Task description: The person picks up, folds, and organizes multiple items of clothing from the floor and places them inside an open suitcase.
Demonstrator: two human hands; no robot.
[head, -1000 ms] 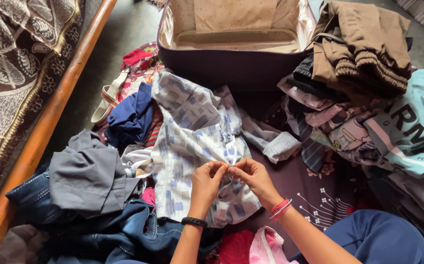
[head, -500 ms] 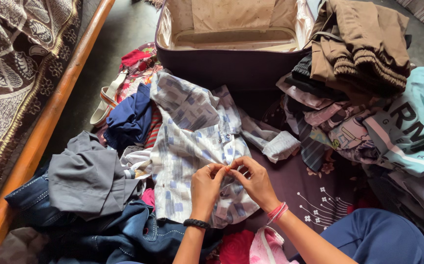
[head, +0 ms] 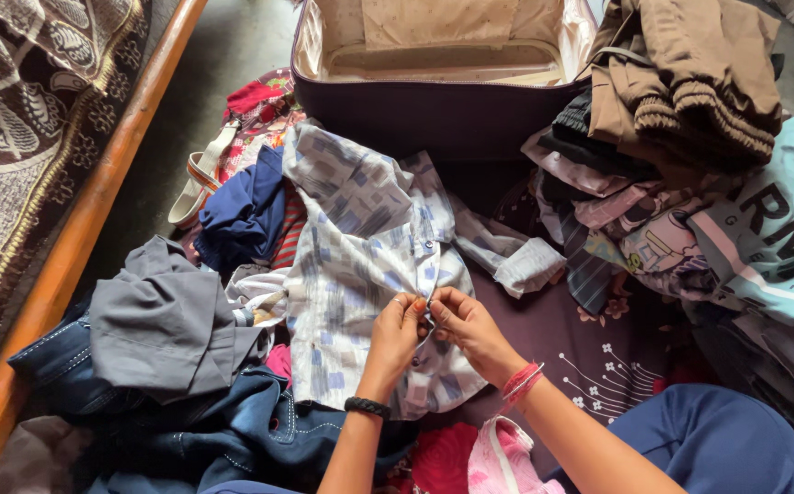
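Fingers hide shirt button; suitcase lid cut off at top edge.

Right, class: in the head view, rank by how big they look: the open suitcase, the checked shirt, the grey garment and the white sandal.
1. Checked shirt, which the left hand and right hand pinch.
2. Open suitcase: close to the shirt, farther off and partly cropped, so unsure.
3. Grey garment.
4. White sandal.

You're working on a grey floor; on it lie a dark flowered cloth, an open suitcase, a white sandal and heaps of clothes.
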